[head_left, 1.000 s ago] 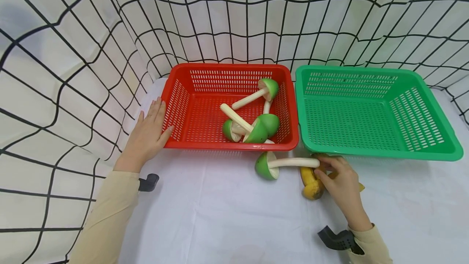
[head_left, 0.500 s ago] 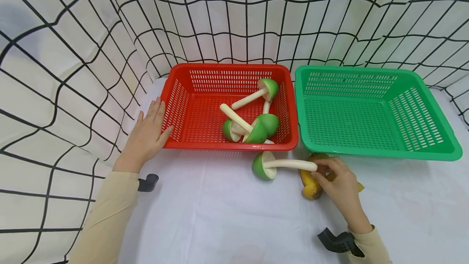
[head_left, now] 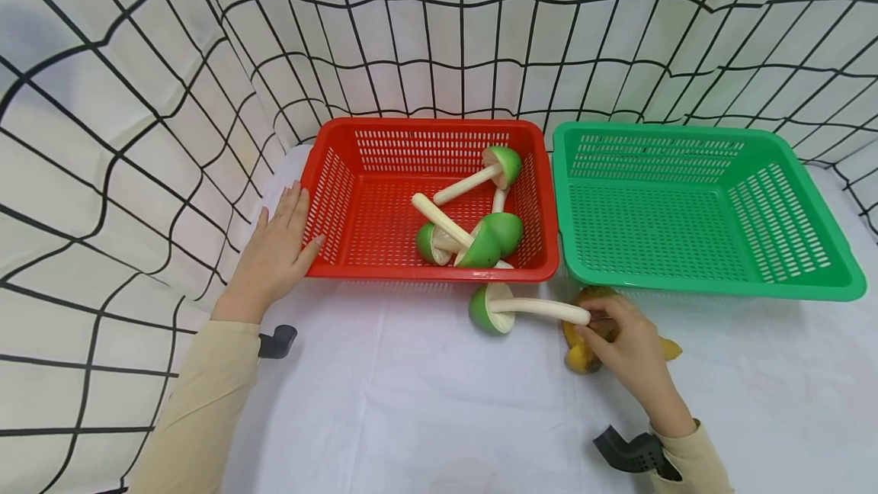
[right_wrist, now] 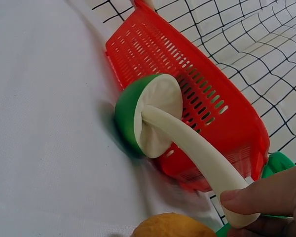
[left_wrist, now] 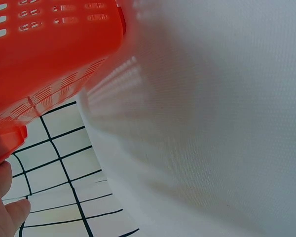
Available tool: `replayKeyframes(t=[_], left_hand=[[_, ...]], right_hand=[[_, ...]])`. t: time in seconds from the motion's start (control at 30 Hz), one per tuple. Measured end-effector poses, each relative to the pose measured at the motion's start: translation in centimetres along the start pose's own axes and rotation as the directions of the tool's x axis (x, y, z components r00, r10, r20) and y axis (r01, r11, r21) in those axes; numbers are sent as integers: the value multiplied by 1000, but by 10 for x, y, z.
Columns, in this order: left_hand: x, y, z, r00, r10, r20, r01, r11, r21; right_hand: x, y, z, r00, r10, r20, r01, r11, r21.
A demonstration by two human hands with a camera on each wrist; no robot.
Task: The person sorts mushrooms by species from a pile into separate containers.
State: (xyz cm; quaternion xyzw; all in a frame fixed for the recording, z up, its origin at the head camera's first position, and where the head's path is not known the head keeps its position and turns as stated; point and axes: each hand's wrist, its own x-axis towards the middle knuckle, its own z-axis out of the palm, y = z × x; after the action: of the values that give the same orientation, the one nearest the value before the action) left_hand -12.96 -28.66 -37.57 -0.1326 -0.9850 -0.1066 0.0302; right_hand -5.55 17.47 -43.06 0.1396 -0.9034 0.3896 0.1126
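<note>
My right hand point(head_left: 634, 349) pinches the end of the pale stem of a toy mushroom point(head_left: 542, 309) with a green cap. In the right wrist view the mushroom's cap point(right_wrist: 126, 116) hangs in front of the red basket's wall, its pale underside facing the stem. My left hand point(head_left: 274, 246) lies with straight fingers against the left rim of the red basket point(head_left: 425, 274). Several similar green mushrooms point(head_left: 504, 231) lie in that basket's right half. Under and behind my right hand are yellow, brown-marked things point(head_left: 583, 357), partly hidden, whose kind I cannot tell.
A green basket point(head_left: 693, 284) stands right of the red one, with nothing seen inside. White cloth point(head_left: 411, 402) covers the table. Behind and to the left rises a black wire grid point(head_left: 459, 63) before white fabric. Each wrist wears a black mount point(head_left: 631, 452).
The right hand, with the mushroom, has shifted slightly left and down, and the stem tilts more downward to the right. The left hand stays at the red basket.
</note>
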Motion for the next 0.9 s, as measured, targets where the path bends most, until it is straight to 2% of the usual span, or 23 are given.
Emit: replayKeyframes(t=[0.17, 0.33, 0.6, 0.9], left_hand=[[0, 0, -1, 1000, -7, 9, 7, 1000, 6], [0, 0, -2, 1000, -13, 15, 13, 1000, 6], [-1, 1, -3, 1000, -7, 12, 7, 1000, 3], [-1, 0, -2, 1000, -9, 11, 9, 1000, 1]], right_hand=[[2, -1, 3, 998, -45, 38, 45, 999, 23], [4, -4, 6, 997, -57, 57, 56, 998, 23], [8, -11, 10, 992, -103, 73, 108, 992, -67], [11, -13, 19, 988, -118, 104, 118, 993, 11]])
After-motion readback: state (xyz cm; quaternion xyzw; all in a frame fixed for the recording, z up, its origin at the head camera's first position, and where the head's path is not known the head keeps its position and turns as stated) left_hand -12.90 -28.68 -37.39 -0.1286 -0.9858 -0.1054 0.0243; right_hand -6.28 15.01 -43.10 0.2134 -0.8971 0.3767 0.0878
